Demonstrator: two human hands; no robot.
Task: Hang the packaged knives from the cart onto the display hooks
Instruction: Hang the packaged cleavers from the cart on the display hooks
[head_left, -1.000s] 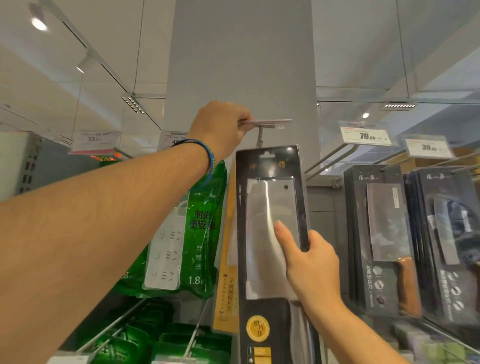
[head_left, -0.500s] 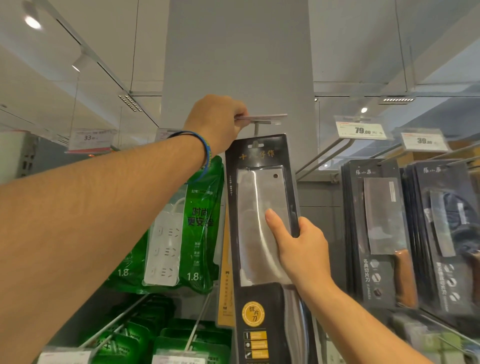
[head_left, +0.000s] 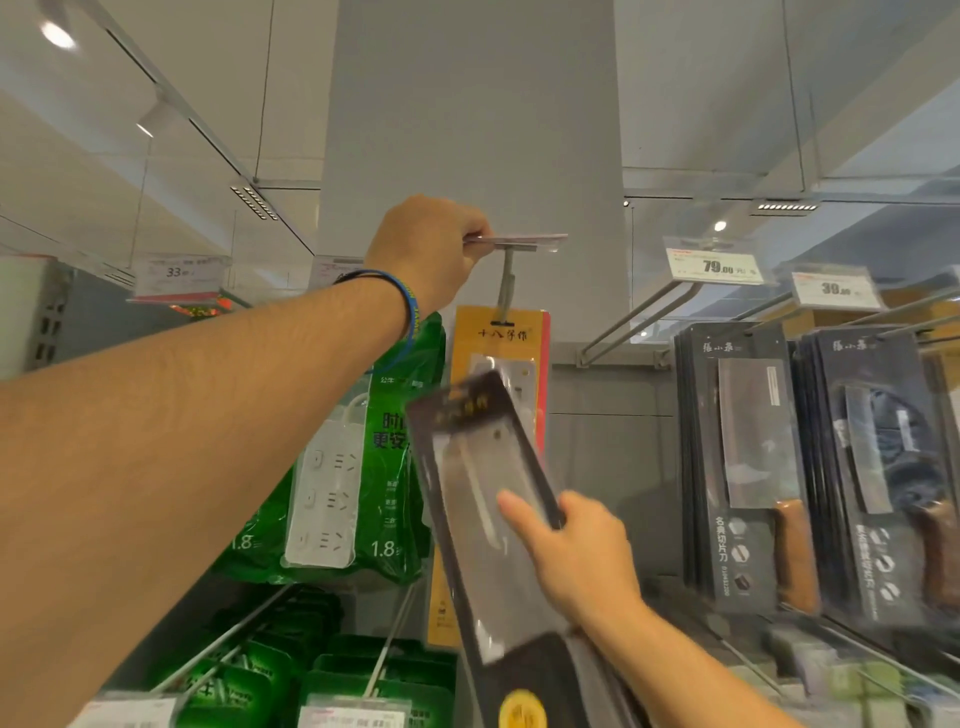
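Black-carded packaged knife (head_left: 478, 467) in right hand (head_left: 576, 556): thumb clamped across clear front, other fingers hidden behind. Pack tilted, top leaning left, hang slot below front end of hook (head_left: 506, 286), not yet threaded. Left hand (head_left: 431, 249) pinches price-tag holder (head_left: 519, 240) at hook tip, holder lifted flat. Orange-backed pack (head_left: 501, 338) already hangs on same hook, behind held one. Dark knife packs (head_left: 737, 441) hang on hooks to right. Judgement: partway; this pack left to hang. Cart out of view, remaining stock unknown.
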